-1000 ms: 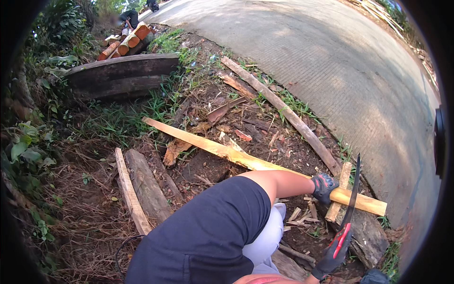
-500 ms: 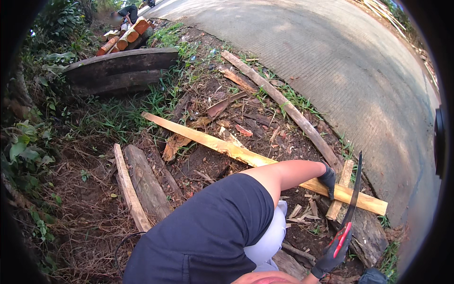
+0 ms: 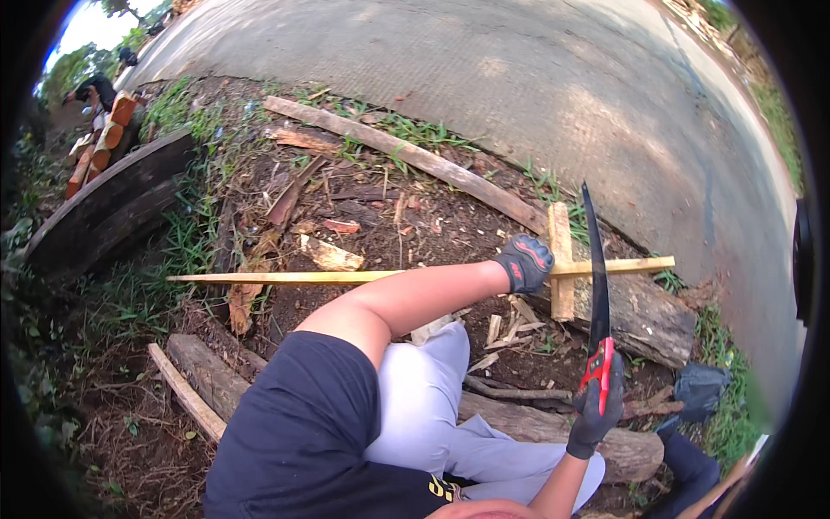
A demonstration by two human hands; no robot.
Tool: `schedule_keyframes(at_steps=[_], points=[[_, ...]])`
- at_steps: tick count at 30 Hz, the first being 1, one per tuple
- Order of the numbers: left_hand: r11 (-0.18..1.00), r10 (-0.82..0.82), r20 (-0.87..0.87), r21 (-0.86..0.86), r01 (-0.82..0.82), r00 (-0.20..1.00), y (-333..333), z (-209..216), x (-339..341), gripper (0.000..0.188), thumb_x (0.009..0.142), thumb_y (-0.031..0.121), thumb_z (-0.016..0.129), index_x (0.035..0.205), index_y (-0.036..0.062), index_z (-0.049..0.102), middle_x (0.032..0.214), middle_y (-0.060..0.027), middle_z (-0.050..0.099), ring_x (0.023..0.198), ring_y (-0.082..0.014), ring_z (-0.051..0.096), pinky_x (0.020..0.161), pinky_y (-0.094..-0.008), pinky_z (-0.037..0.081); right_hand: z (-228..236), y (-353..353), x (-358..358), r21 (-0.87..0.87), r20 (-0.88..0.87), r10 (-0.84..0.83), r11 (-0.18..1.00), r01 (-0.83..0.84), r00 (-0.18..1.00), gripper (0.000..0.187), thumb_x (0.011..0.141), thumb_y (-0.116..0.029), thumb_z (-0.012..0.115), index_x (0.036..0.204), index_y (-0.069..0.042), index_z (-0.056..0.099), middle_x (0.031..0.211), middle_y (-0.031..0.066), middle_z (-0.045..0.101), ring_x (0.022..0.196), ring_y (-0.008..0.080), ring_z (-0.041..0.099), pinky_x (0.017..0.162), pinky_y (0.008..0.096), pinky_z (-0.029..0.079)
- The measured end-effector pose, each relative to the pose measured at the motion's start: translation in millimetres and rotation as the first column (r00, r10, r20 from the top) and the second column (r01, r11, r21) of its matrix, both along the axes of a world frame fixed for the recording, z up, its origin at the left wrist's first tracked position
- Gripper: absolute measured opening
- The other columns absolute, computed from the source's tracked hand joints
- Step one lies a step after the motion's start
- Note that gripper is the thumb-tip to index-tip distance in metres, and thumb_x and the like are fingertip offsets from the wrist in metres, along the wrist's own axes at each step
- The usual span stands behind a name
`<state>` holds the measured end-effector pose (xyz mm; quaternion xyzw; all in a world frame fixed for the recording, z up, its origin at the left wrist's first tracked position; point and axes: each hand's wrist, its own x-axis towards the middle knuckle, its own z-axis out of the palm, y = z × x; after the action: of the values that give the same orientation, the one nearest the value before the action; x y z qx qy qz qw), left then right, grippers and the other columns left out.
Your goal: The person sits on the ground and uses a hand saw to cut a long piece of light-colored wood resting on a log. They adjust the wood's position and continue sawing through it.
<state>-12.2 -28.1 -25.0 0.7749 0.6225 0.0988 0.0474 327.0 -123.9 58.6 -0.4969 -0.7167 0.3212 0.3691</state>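
Board [image 3: 259, 278], pale yellow, laid crosswise in front of the body, long axis nearly left to right. Right end slightly farther forward; left end narrowing to a thin tip among litter and grass. Location: resting across a short wood strip [image 3: 561, 225], above a log [image 3: 648, 320] at the right.

Grip, left hand [image 3: 525, 263]: gloved, fingers curled down around the board, just left of the short strip. Grip, right hand [image 3: 599, 406]: gloved, fingers wrapped around the red handle of a saw [image 3: 598, 294]. Blade dark, directed away from the body, tip leaning slightly left, crossing the line of the board just right of the strip; contact impossible to tell.

Surface: brown soil [image 3: 441, 225] strewn with bark and wood chips [image 3: 510, 333]. Beyond: weathered plank [image 3: 415, 156] along the edge of a concrete road [image 3: 484, 78]. Far left: dark curved slab [image 3: 112, 195], cut logs [image 3: 108, 138] behind, another person [image 3: 97, 91] bending nearby.
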Motion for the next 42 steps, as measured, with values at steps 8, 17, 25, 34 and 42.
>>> schedule_keyframes(at_steps=[8, 17, 25, 34, 42], points=[[0.899, 0.126, 0.081, -0.432, -0.079, 0.989, 20, 20, 15, 0.040, 0.089, 0.034, 0.067, 0.111, 0.0008, 0.076, 0.109, -0.0252, 0.077, 0.105, -0.0415, 0.076, 0.093, -0.0531, 0.060, 22, 13, 7, 0.026, 0.184, 0.025, 0.999, -0.031, 0.983, 0.054, 0.097, -0.009, 0.071, 0.150, -0.006, 0.063, 0.143, 0.0194, 0.070, 0.127, 0.0369, 0.071, 0.104, 0.0435, 0.056], [0.850, 0.292, 0.146, -0.494, -0.186, 0.945, 5, 18, -4, 0.047, 0.088, 0.041, 0.067, 0.116, 0.0046, 0.077, 0.119, -0.0257, 0.076, 0.111, -0.0418, 0.075, 0.096, -0.0527, 0.060, 68, -9, -8, -0.171, 0.288, 0.111, 0.983, -0.063, 0.951, 0.060, 0.095, -0.009, 0.073, 0.154, -0.008, 0.059, 0.147, 0.0189, 0.068, 0.129, 0.0383, 0.070, 0.104, 0.0449, 0.056], [0.816, 0.084, 0.236, -0.573, 0.069, 0.968, 35, 24, 16, 0.047, 0.093, 0.035, 0.064, 0.120, -0.0015, 0.074, 0.114, -0.0277, 0.077, 0.107, -0.0408, 0.076, 0.093, -0.0503, 0.059, 142, -47, 22, -0.115, 0.294, 0.118, 0.990, -0.088, 0.948, 0.053, 0.098, -0.009, 0.073, 0.150, -0.003, 0.061, 0.146, 0.0207, 0.068, 0.134, 0.0348, 0.068, 0.108, 0.0428, 0.055], [0.848, 0.194, 0.111, -0.519, -0.109, 0.975, 20, 8, 21, 0.041, 0.089, 0.028, 0.069, 0.113, -0.0035, 0.076, 0.112, -0.0331, 0.074, 0.108, -0.0496, 0.072, 0.095, -0.0548, 0.058, 117, 13, -15, -0.102, 0.236, 0.168, 0.984, -0.147, 0.957, 0.053, 0.102, -0.018, 0.071, 0.152, -0.004, 0.058, 0.146, 0.0192, 0.067, 0.133, 0.0333, 0.066, 0.109, 0.0437, 0.053], [0.878, 0.206, 0.142, -0.463, -0.119, 0.968, 24, -9, 12, 0.039, 0.090, 0.030, 0.068, 0.112, -0.0014, 0.077, 0.108, -0.0309, 0.076, 0.105, -0.0481, 0.073, 0.091, -0.0555, 0.058, 38, 91, -86, 0.103, 0.202, 0.096, 0.988, -0.119, 0.975, 0.050, 0.100, -0.023, 0.066, 0.145, -0.003, 0.063, 0.134, 0.0223, 0.072, 0.118, 0.0386, 0.071, 0.101, 0.0468, 0.056]])
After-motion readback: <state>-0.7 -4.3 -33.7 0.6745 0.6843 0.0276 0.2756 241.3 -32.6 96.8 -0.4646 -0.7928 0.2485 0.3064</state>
